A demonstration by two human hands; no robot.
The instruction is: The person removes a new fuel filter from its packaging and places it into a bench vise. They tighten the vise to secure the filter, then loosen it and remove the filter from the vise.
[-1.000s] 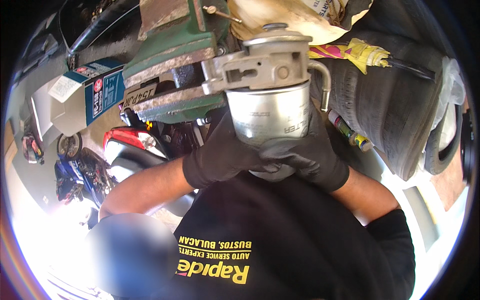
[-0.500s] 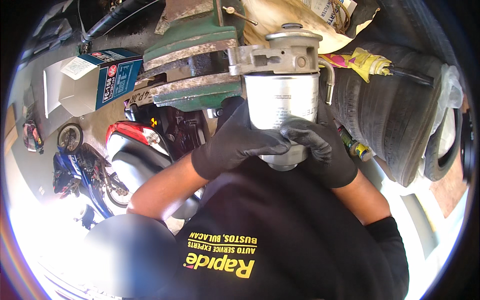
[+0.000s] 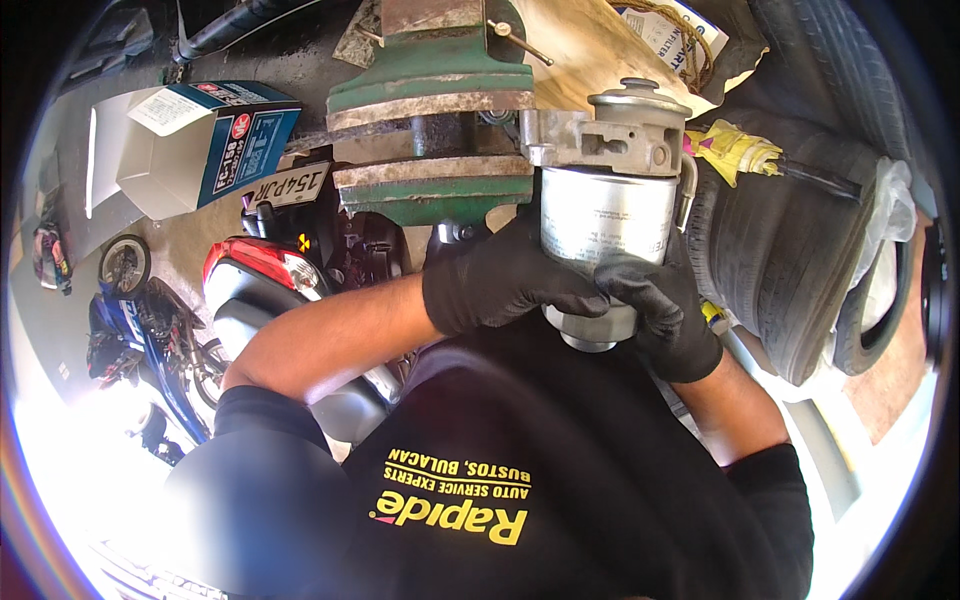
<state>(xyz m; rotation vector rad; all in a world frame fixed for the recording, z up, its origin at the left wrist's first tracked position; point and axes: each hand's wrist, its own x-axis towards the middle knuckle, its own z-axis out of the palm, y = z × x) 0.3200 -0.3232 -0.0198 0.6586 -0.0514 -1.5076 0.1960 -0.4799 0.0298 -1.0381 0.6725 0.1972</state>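
Note:
A silver fuel filter canister hangs upright below a cast metal filter head with a round knob on top and a bent pipe at its right. My left hand, in a black glove, is closed around the canister's left side. Around the lower right side wraps my right hand, gloved too, its bent fingers meeting the left thumb at the front. The fingertips behind the canister are hidden. Just left of the filter head is a green bench vise with worn jaws; its bracket end comes close to or overlaps the jaws, I cannot tell if they touch.
An opened blue and white carton lies left of the vise. Beyond it are a parked scooter and a blue motorcycle. Stacked tires and a folded yellow umbrella are at the right. Brown paper lies behind the filter.
The view has shifted, so vise and filter appear farther right. The filter and both hands sit slightly lower, nearer my body. Both hands keep their hold on the canister.

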